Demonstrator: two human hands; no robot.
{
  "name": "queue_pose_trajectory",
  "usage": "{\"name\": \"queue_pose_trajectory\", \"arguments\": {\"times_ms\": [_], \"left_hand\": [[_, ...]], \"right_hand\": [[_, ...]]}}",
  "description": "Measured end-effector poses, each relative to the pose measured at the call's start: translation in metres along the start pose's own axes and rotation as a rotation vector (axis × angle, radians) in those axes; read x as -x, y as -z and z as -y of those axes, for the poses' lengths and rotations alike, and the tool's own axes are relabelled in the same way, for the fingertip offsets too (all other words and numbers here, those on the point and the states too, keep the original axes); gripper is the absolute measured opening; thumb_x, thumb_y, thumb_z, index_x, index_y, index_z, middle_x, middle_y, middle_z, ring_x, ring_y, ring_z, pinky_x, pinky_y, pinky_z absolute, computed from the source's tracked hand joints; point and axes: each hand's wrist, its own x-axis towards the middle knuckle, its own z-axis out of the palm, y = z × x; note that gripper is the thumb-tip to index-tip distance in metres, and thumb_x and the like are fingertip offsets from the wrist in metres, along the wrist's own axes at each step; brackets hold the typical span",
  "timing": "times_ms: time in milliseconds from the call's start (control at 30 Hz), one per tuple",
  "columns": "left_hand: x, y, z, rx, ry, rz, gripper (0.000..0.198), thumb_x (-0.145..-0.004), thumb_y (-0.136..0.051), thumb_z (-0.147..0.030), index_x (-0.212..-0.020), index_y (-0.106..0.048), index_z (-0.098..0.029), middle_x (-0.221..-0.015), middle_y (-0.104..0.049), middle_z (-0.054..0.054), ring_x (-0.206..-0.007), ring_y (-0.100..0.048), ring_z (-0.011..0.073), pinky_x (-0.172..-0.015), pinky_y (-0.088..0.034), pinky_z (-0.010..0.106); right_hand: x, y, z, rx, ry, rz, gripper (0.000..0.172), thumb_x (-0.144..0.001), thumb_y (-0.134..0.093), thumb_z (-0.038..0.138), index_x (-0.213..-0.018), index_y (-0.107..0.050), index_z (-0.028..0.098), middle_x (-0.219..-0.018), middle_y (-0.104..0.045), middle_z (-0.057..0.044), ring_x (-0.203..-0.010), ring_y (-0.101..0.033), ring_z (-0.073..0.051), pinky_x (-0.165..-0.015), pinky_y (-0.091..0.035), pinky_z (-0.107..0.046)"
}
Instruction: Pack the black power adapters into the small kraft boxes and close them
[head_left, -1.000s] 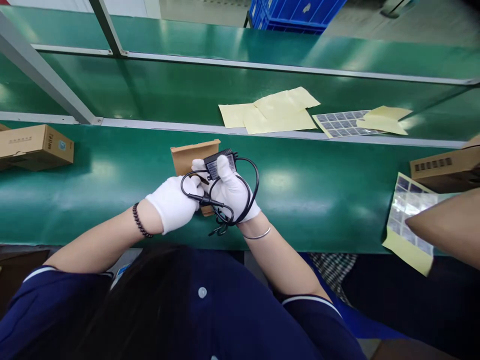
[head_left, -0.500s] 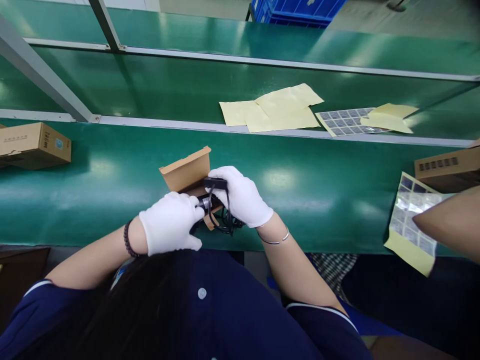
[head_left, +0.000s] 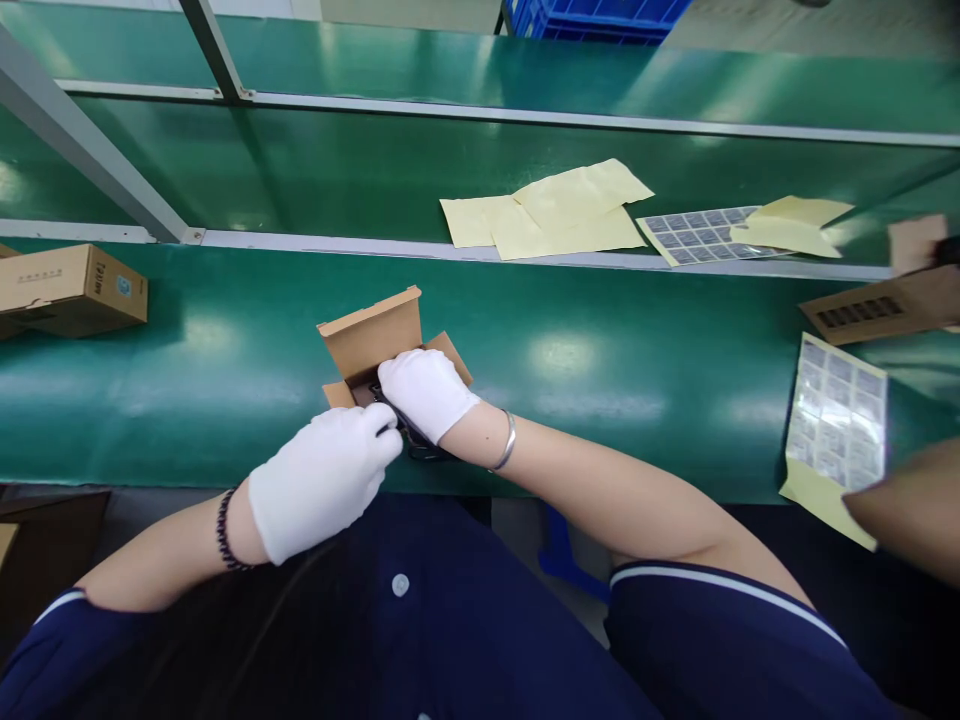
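Note:
A small open cardboard box (head_left: 373,335) stands on the green bench, its lid raised at the back and its side flaps spread. My right hand (head_left: 429,393), in a white glove, is bent down into the box over a black cable (head_left: 426,452). Its fingers are curled round black cord, with the fingertips hidden. Part of the cable hangs in a loop at the box's near side. My left hand (head_left: 326,478), also gloved, is closed at the near left edge of the box, beside the black parts. What lies between its fingers is hidden.
Closed cartons (head_left: 82,290) stand at the left. Yellow backing sheets (head_left: 562,215) and a label sheet (head_left: 701,235) lie by the back rail. At the right are another label sheet (head_left: 838,410), a carton (head_left: 870,305) and another person's arm (head_left: 911,510).
My right hand has lowered the black cable and connector into the box, moving left and down. My left hand has drawn back slightly toward me. At the right, the other person's carton has shifted.

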Motion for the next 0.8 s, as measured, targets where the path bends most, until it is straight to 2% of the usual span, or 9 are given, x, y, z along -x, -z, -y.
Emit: {"name": "queue_pose_trajectory", "arguments": {"times_ms": [133, 300, 433, 467, 533, 600, 633, 733, 800], "left_hand": [[0.006, 0.006, 0.019, 0.087, 0.119, -0.107, 0.015, -0.095, -0.062, -0.034, -0.094, -0.069, -0.021, -0.116, -0.068, 0.008, -0.086, -0.069, 0.0231, -0.069, -0.056, 0.034], [-0.030, 0.017, 0.042, 0.112, 0.066, 0.246, 0.025, -0.099, -0.055, -0.038, -0.106, -0.072, -0.021, -0.109, -0.073, 0.009, -0.091, -0.071, 0.0278, -0.075, -0.056, 0.038], [-0.059, 0.031, 0.046, 0.116, 0.044, 0.502, 0.034, -0.100, -0.044, -0.033, -0.109, -0.074, -0.019, -0.105, -0.076, 0.011, -0.090, -0.072, 0.0294, -0.075, -0.055, 0.037], [-0.061, 0.032, 0.045, 0.119, 0.050, 0.517, 0.035, -0.099, -0.044, -0.033, -0.112, -0.074, -0.019, -0.107, -0.076, 0.012, -0.090, -0.073, 0.0300, -0.074, -0.055, 0.038], [-0.061, 0.030, 0.042, 0.128, 0.067, 0.484, 0.039, -0.098, -0.045, -0.036, -0.120, -0.072, -0.019, -0.109, -0.076, 0.014, -0.088, -0.073, 0.0311, -0.073, -0.055, 0.039], [-0.058, 0.025, 0.039, 0.121, 0.066, 0.439, 0.042, -0.098, -0.044, -0.038, -0.124, -0.070, -0.018, -0.115, -0.075, 0.015, -0.088, -0.074, 0.0322, -0.073, -0.055, 0.040], [-0.056, 0.022, 0.038, 0.108, 0.059, 0.425, 0.043, -0.099, -0.042, -0.037, -0.126, -0.070, -0.018, -0.119, -0.074, 0.015, -0.089, -0.074, 0.0327, -0.074, -0.055, 0.041], [-0.055, 0.020, 0.037, 0.057, 0.037, 0.430, 0.044, -0.100, -0.038, -0.034, -0.127, -0.069, -0.017, -0.128, -0.071, 0.016, -0.095, -0.074, 0.0341, -0.075, -0.056, 0.042], [-0.056, 0.021, 0.038, 0.042, 0.026, 0.444, 0.043, -0.100, -0.038, -0.034, -0.123, -0.071, -0.017, -0.126, -0.072, 0.016, -0.096, -0.074, 0.0338, -0.075, -0.056, 0.042]], "right_hand": [[-0.008, 0.010, 0.000, -0.048, 0.108, 0.174, 0.024, -0.094, -0.053, 0.008, -0.099, -0.076, 0.009, -0.101, -0.078, -0.023, -0.097, -0.076, -0.033, -0.073, -0.055, -0.038], [-0.012, 0.019, -0.013, -0.020, 0.117, 0.043, 0.029, -0.096, -0.047, 0.006, -0.097, -0.076, 0.009, -0.097, -0.078, -0.021, -0.095, -0.076, -0.033, -0.075, -0.054, -0.040], [0.037, 0.015, -0.053, -0.280, 0.356, -0.088, 0.024, -0.101, -0.053, 0.019, -0.111, -0.075, 0.018, -0.112, -0.078, -0.012, -0.102, -0.073, -0.025, -0.086, -0.055, -0.037], [0.057, 0.010, -0.064, -0.375, 0.333, -0.182, 0.025, -0.102, -0.055, 0.025, -0.117, -0.074, 0.021, -0.116, -0.078, -0.010, -0.105, -0.072, -0.024, -0.091, -0.055, -0.037], [0.096, -0.011, -0.081, -0.528, 0.110, -0.297, 0.028, -0.100, -0.061, 0.039, -0.117, -0.075, 0.022, -0.114, -0.078, -0.010, -0.104, -0.073, -0.025, -0.094, -0.056, -0.040], [0.124, -0.042, -0.082, -0.701, -0.188, -0.255, 0.041, -0.093, -0.069, 0.052, -0.119, -0.074, 0.021, -0.110, -0.079, -0.010, -0.091, -0.074, -0.025, -0.084, -0.060, -0.041], [0.132, -0.060, -0.076, -0.812, -0.282, -0.198, 0.052, -0.087, -0.074, 0.056, -0.125, -0.072, 0.021, -0.112, -0.079, -0.010, -0.091, -0.075, -0.026, -0.082, -0.062, -0.041], [0.131, -0.108, -0.041, -1.141, -0.346, -0.128, 0.082, -0.071, -0.086, 0.055, -0.141, -0.062, 0.020, -0.134, -0.073, -0.013, -0.119, -0.071, -0.031, -0.105, -0.056, -0.048], [0.121, -0.125, -0.018, -1.366, -0.414, -0.231, 0.071, -0.072, -0.084, 0.055, -0.132, -0.066, 0.019, -0.126, -0.075, -0.013, -0.116, -0.072, -0.030, -0.106, -0.056, -0.048]]}}
